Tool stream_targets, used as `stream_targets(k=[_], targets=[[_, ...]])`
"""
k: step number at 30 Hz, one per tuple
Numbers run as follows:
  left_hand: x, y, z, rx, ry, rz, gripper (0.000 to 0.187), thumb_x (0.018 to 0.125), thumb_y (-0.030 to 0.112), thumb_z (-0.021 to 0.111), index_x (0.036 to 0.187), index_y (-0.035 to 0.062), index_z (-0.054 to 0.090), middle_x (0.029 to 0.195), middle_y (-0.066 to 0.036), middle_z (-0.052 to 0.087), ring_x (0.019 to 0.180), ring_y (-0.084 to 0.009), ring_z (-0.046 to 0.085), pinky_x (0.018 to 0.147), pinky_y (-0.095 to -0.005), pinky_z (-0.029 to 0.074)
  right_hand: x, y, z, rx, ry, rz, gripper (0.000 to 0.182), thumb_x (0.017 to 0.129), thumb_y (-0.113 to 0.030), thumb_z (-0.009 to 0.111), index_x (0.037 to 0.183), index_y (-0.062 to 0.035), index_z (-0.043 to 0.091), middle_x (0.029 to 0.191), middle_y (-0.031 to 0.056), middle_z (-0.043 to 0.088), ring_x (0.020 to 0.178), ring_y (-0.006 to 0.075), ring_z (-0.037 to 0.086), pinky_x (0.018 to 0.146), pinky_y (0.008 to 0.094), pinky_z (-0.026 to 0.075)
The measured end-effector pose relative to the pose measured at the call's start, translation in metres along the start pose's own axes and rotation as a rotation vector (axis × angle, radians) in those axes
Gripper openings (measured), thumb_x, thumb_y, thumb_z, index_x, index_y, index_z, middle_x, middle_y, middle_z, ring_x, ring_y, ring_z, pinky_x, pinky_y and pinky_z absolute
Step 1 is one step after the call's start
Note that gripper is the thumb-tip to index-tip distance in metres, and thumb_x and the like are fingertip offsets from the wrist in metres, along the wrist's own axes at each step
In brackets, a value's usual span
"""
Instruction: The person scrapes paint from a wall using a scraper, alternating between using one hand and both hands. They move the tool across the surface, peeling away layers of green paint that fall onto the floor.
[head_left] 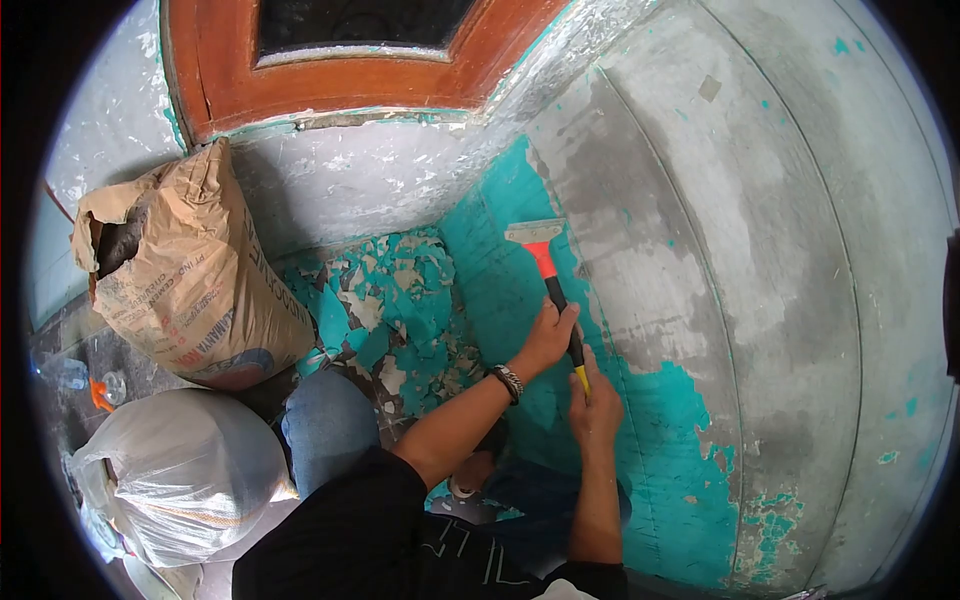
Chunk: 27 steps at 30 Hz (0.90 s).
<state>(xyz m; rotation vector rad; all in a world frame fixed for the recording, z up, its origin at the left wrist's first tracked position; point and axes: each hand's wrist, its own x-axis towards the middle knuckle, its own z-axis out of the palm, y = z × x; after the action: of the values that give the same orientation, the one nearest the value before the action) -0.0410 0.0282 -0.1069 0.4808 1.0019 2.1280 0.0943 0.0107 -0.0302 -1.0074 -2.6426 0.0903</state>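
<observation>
A long-handled paint scraper (549, 272) has a wide metal blade, a red neck, a black shaft and a yellow butt end. Its blade lies over the turquoise paint (505, 220) of the wall, close to the border with bare grey plaster. My left hand (548, 335), with a bracelet at the wrist, is closed round the middle of the shaft. Lower down, my right hand (597, 405) grips the handle near the yellow end. Patches of grey plaster (650, 220) spread to the right of the blade.
Peeled paint flakes (395, 300) cover the floor in the corner. A torn paper cement bag (200, 270) stands at left, with a full white plastic sack (185, 470) nearer me. A clear bottle with an orange top (105, 390) lies beside them. Above is a wooden frame (350, 85).
</observation>
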Motion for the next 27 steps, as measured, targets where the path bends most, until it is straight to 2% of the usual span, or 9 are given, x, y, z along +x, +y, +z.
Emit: stream_targets(k=[3, 5, 8, 11, 14, 18, 20, 24, 27], targets=[[0.001, 0.006, 0.002, 0.036, 0.014, 0.014, 0.028, 0.097, 0.028, 0.049, 0.092, 0.0011, 0.04, 0.066, -0.009, 0.059, 0.06, -0.0165, 0.059, 0.055, -0.0304, 0.048, 0.006, -0.006, -0.01, 0.036, -0.037, 0.029, 0.047, 0.089, -0.021, 0.06, 0.136, -0.0207, 0.052, 0.083, 0.0116, 0.065, 0.072, 0.0315, 0.063, 0.061, 0.0427, 0.048], [0.006, 0.014, 0.003, 0.06, 0.016, -0.008, 0.03, 0.097, 0.029, 0.049, 0.091, 0.0003, 0.041, 0.064, -0.01, 0.058, 0.059, -0.0167, 0.058, 0.055, -0.0306, 0.048, 0.017, -0.016, -0.022, 0.072, -0.109, 0.097, 0.046, 0.088, -0.019, 0.062, 0.133, -0.0149, 0.054, 0.093, 0.0205, 0.067, 0.079, 0.0356, 0.065, 0.068, 0.0416, 0.048], [0.026, 0.018, 0.001, 0.073, 0.004, -0.019, 0.032, 0.097, 0.03, 0.049, 0.092, -0.0006, 0.041, 0.066, -0.01, 0.059, 0.059, -0.0173, 0.059, 0.053, -0.031, 0.049, 0.041, -0.025, -0.034, 0.049, -0.17, 0.089, 0.046, 0.088, -0.02, 0.062, 0.133, -0.0155, 0.054, 0.09, 0.0216, 0.067, 0.078, 0.037, 0.065, 0.07, 0.0422, 0.048], [0.045, 0.033, -0.002, -0.07, 0.096, -0.087, 0.033, 0.096, 0.03, 0.049, 0.093, -0.0015, 0.041, 0.068, -0.011, 0.059, 0.058, -0.0187, 0.06, 0.05, -0.0312, 0.049, 0.065, -0.038, -0.039, 0.016, -0.206, 0.097, 0.045, 0.088, -0.025, 0.06, 0.133, -0.0181, 0.054, 0.094, 0.0215, 0.067, 0.087, 0.0381, 0.064, 0.073, 0.0457, 0.049], [0.041, 0.039, 0.003, -0.067, 0.079, -0.11, 0.034, 0.096, 0.031, 0.05, 0.094, -0.0017, 0.04, 0.071, -0.011, 0.059, 0.059, -0.0187, 0.061, 0.049, -0.0309, 0.049, 0.066, -0.026, -0.037, 0.037, -0.191, 0.09, 0.045, 0.089, -0.026, 0.059, 0.133, -0.0179, 0.054, 0.094, 0.0209, 0.067, 0.089, 0.0389, 0.064, 0.075, 0.0455, 0.049], [0.032, 0.036, -0.002, -0.015, 0.045, -0.053, 0.03, 0.097, 0.032, 0.048, 0.094, 0.003, 0.042, 0.07, -0.008, 0.058, 0.059, -0.0149, 0.059, 0.051, -0.0287, 0.05, 0.051, -0.023, -0.035, 0.115, -0.156, 0.05, 0.047, 0.087, -0.024, 0.063, 0.133, -0.0172, 0.054, 0.086, 0.023, 0.066, 0.081, 0.0392, 0.064, 0.072, 0.0445, 0.048], [0.025, 0.035, 0.0, -0.013, -0.048, -0.11, 0.03, 0.098, 0.033, 0.048, 0.093, 0.0035, 0.042, 0.072, -0.008, 0.059, 0.061, -0.0149, 0.061, 0.052, -0.0277, 0.051, 0.041, -0.025, -0.04, 0.023, -0.109, 0.013, 0.047, 0.087, -0.024, 0.063, 0.132, -0.0176, 0.054, 0.087, 0.0215, 0.067, 0.08, 0.0394, 0.064, 0.07, 0.0444, 0.049], [0.01, 0.045, 0.009, -0.125, -0.013, -0.172, 0.031, 0.098, 0.033, 0.048, 0.088, 0.0046, 0.045, 0.071, -0.008, 0.06, 0.061, -0.0142, 0.06, 0.053, -0.0292, 0.051, 0.038, -0.037, -0.062, -0.107, -0.134, 0.014, 0.046, 0.087, -0.023, 0.063, 0.132, -0.0178, 0.055, 0.086, 0.02, 0.067, 0.078, 0.039, 0.064, 0.068, 0.0454, 0.049], [0.012, 0.047, 0.017, -0.241, -0.069, -0.165, 0.033, 0.098, 0.034, 0.049, 0.083, 0.0052, 0.049, 0.07, -0.006, 0.06, 0.061, -0.0141, 0.059, 0.054, -0.0304, 0.051, 0.045, -0.046, -0.082, -0.187, -0.213, 0.025, 0.048, 0.087, -0.024, 0.062, 0.133, -0.0163, 0.053, 0.089, 0.0178, 0.067, 0.082, 0.037, 0.064, 0.068, 0.0462, 0.049]])
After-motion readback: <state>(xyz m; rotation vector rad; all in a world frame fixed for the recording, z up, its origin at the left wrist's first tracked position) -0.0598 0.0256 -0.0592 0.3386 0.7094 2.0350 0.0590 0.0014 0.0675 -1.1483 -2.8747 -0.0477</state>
